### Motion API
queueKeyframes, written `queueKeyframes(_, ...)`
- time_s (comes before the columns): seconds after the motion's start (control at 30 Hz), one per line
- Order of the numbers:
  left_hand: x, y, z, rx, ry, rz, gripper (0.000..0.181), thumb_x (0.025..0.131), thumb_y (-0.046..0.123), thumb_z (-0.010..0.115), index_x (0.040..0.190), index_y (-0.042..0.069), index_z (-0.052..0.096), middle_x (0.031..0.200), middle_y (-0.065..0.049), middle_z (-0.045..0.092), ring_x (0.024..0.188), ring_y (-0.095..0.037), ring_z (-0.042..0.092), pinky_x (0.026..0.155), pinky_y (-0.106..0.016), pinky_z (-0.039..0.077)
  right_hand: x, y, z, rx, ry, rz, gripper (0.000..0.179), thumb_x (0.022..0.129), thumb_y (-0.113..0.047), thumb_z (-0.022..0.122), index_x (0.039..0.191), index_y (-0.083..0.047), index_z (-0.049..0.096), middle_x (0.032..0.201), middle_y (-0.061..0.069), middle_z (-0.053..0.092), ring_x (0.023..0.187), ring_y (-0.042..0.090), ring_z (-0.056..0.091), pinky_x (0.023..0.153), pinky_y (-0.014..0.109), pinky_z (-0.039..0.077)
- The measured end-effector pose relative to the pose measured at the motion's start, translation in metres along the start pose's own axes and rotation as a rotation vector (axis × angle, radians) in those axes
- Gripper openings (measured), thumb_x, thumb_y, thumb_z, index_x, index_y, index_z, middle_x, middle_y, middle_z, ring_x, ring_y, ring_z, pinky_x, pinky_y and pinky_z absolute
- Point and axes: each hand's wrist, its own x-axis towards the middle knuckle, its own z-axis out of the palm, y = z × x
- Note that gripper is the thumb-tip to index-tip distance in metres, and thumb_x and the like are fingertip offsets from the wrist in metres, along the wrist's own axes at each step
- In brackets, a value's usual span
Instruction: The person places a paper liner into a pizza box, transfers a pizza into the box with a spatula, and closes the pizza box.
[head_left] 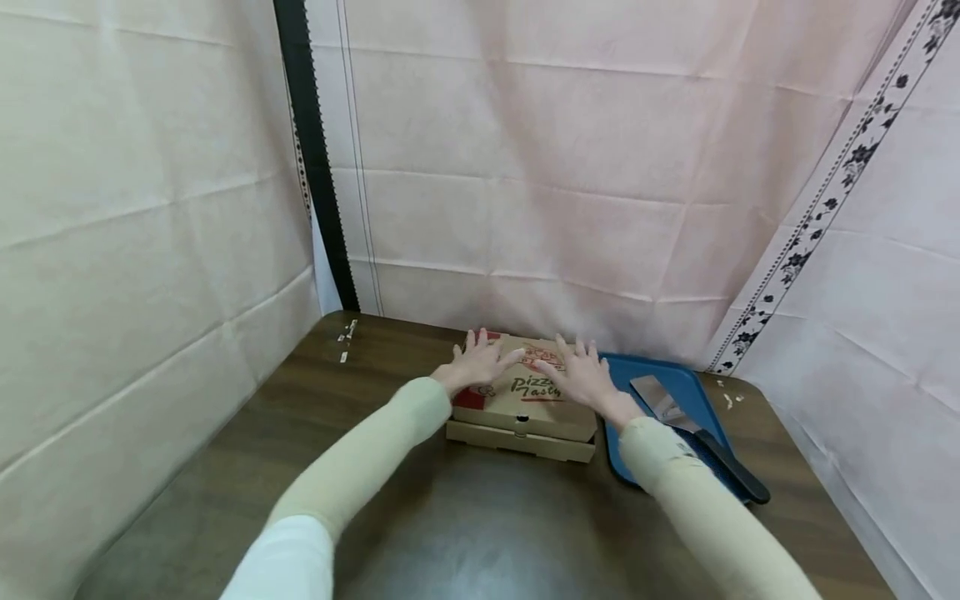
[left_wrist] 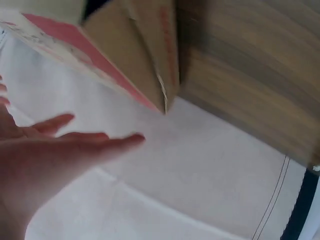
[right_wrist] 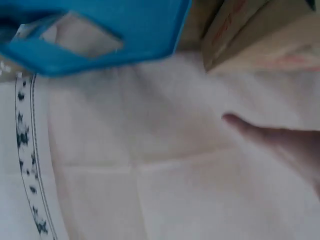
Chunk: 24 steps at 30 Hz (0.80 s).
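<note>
A brown cardboard pizza box with red and green print sits on the table, and a lower cardboard layer juts out along its front. My left hand is over the box's left part, fingers straight and spread. Over the right part is my right hand, its fingers also straight and spread. In the left wrist view the left hand looks apart from the box. Just part of the right hand shows in the right wrist view, also apart from the box. Neither hand holds anything.
Right of the box lies a blue tray. On it rests a spatula with a broad metal blade and black handle, which sticks out over the tray's front right corner. White cloth hangs behind and beside the brown wooden table.
</note>
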Motion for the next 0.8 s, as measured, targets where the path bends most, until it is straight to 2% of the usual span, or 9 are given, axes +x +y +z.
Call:
queueKeyframes(0.13, 0.018, 0.004, 0.025, 0.069, 0.070, -0.098, 0.071, 0.099, 0.062, 0.018, 0.156, 0.020, 0.020, 0.162, -0.020, 0.003, 0.149, -0.041, -0.007, 0.114, -0.068, 0.004, 0.016, -0.002, 0.029, -0.010, -0.007, 0.074, 0.080, 0.096, -0.065, 0.033, 0.157, -0.017, 0.013, 0.160, 0.028, 0.000, 0.146, 0.049, -0.007, 0.108, 0.075, 0.005)
queueKeyframes(0.3, 0.023, 0.000, 0.045, 0.135, 0.079, -0.147, 0.066, 0.101, 0.058, 0.020, 0.155, 0.022, 0.020, 0.163, -0.014, 0.008, 0.150, -0.041, -0.004, 0.114, -0.069, 0.007, 0.021, 0.004, 0.051, -0.049, -0.055, 0.127, 0.076, 0.096, -0.066, 0.029, 0.155, -0.018, 0.020, 0.161, 0.024, 0.003, 0.147, 0.048, -0.007, 0.108, 0.076, 0.002)
queueKeyframes(0.57, 0.025, -0.006, 0.050, 0.160, 0.087, -0.137, 0.067, 0.100, 0.060, 0.023, 0.155, 0.023, 0.023, 0.163, -0.013, 0.013, 0.150, -0.042, 0.000, 0.114, -0.069, 0.008, 0.021, 0.009, 0.058, -0.037, -0.047, 0.132, 0.078, 0.095, -0.068, 0.029, 0.155, -0.019, 0.022, 0.161, 0.023, 0.011, 0.148, 0.047, 0.000, 0.109, 0.074, 0.009)
queueKeyframes(0.8, 0.030, -0.012, 0.054, 0.162, 0.116, -0.121, 0.067, 0.099, 0.062, 0.024, 0.154, 0.024, 0.025, 0.162, -0.016, 0.014, 0.149, -0.043, 0.003, 0.113, -0.069, 0.011, 0.022, 0.010, 0.062, -0.031, -0.042, 0.124, 0.077, 0.095, -0.068, 0.028, 0.155, -0.018, 0.023, 0.161, 0.024, 0.009, 0.148, 0.047, -0.001, 0.113, 0.069, 0.011)
